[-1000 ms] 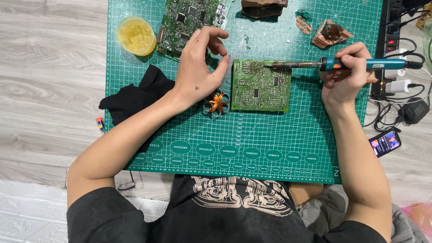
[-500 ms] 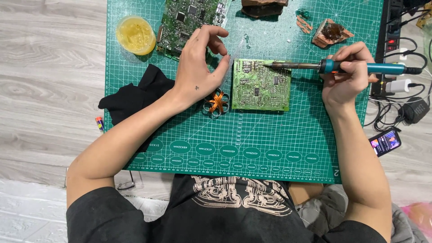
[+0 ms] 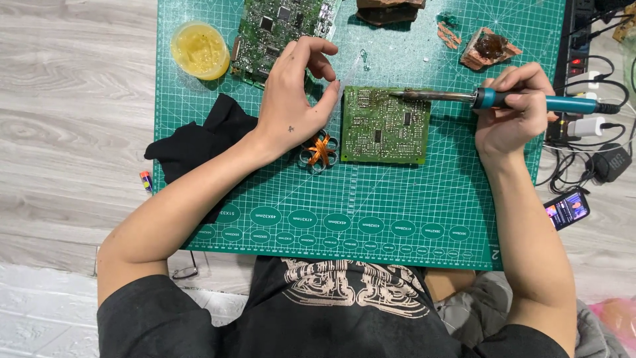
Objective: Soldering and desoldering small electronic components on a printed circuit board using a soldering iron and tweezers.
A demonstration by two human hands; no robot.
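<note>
Green cutting mat (image 3: 397,219) sits on grey wood flooring (image 3: 73,106). Right hand (image 3: 513,116) is clamped on the soldering iron (image 3: 523,101), tip over the small circuit board (image 3: 384,126) mid-mat. Left hand (image 3: 291,109) pinches thin solder wire (image 3: 349,74), fingers together

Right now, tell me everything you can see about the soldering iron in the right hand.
The soldering iron has a teal grip, a darker collar and a long metal shaft that looks discoloured. It lies nearly level, pointing left. The right hand grips the teal handle, fingers curled over it. The tip sits over the top edge of the small green circuit board; whether it touches cannot be told. A cable leaves the rear end toward the power strip at the mat's right edge.
</note>
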